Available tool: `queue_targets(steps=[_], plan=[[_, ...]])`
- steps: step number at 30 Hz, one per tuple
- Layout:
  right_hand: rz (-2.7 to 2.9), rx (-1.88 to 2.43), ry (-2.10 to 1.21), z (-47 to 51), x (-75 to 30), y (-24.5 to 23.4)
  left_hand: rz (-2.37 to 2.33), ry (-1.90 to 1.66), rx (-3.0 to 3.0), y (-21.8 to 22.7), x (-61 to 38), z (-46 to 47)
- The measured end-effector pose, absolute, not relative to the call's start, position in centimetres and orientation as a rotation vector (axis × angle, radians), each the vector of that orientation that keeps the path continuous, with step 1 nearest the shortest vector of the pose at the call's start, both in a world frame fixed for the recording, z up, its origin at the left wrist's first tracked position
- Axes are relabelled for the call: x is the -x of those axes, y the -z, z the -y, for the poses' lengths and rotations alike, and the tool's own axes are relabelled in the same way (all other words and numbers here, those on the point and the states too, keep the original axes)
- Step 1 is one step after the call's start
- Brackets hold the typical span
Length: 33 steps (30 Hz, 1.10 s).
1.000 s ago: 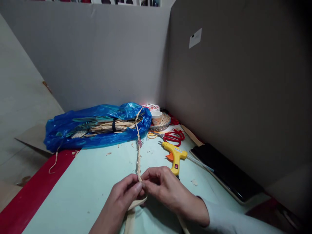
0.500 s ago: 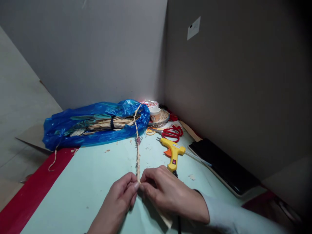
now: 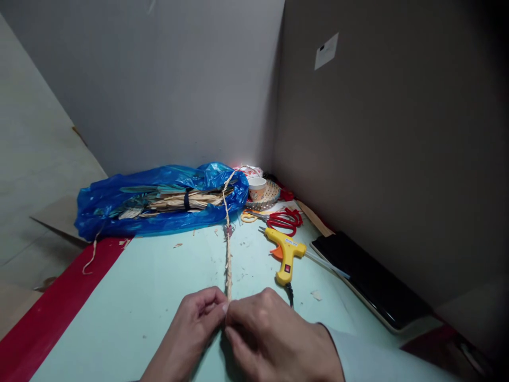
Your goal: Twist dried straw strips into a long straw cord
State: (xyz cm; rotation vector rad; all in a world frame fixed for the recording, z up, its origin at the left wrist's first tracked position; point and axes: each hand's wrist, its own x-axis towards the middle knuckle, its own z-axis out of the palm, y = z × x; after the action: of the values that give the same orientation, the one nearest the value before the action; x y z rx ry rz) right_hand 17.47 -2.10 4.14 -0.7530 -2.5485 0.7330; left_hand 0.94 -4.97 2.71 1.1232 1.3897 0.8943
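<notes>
The straw cord (image 3: 228, 249) ran down the table (image 3: 159, 276) from the blue bag (image 3: 119, 207). It looked light, thin, pliant and probably brittle, so best pinched close to its near end. There the left hand (image 3: 194, 323) and right hand (image 3: 270, 334) both pinched it shut, with a glue gun (image 3: 287, 254) nearby.

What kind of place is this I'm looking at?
Probably a craft workstation boxed in by grey boards: glue gun, red scissors and a blue bag of straw on the table, left hand and right hand pinching a twisted straw cord.
</notes>
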Motion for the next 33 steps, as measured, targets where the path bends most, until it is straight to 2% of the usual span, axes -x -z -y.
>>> queue_targets(steps=[4, 7, 12, 16, 18, 28, 33], plan=[[2.69, 0.644, -0.524, 2.3, -17.4, -3.7, -1.337, -0.925, -1.008, -2.4, -0.6, 5.0], [2.665, 0.569, -0.574, 2.0, -17.6, -4.0, -1.318, -0.965, -1.042, -2.5, -0.5, 5.1], [2.23, 0.998, -0.949, 0.9, -17.8, -4.6, -1.296, -0.931, -1.047, -2.9, -0.5, 5.0], [2.112, 0.824, -1.53, 0.0, -17.7, -3.7, -1.303, -0.954, -1.107, -3.4, -0.9, 5.2], [2.056, 0.801, -1.644, -0.2, -17.6, -3.2, -1.33, -0.923, -1.197, -3.8, -1.1, 5.4], [2.162, 1.073, -1.17, 0.2, -17.3, -3.6, -1.71, -0.854, -1.545, -3.9, -1.1, 6.5], [2.081, 0.956, -1.301, 0.2, -17.4, -2.8, -1.63, -0.903, -1.736, -4.0, -1.3, 6.9]])
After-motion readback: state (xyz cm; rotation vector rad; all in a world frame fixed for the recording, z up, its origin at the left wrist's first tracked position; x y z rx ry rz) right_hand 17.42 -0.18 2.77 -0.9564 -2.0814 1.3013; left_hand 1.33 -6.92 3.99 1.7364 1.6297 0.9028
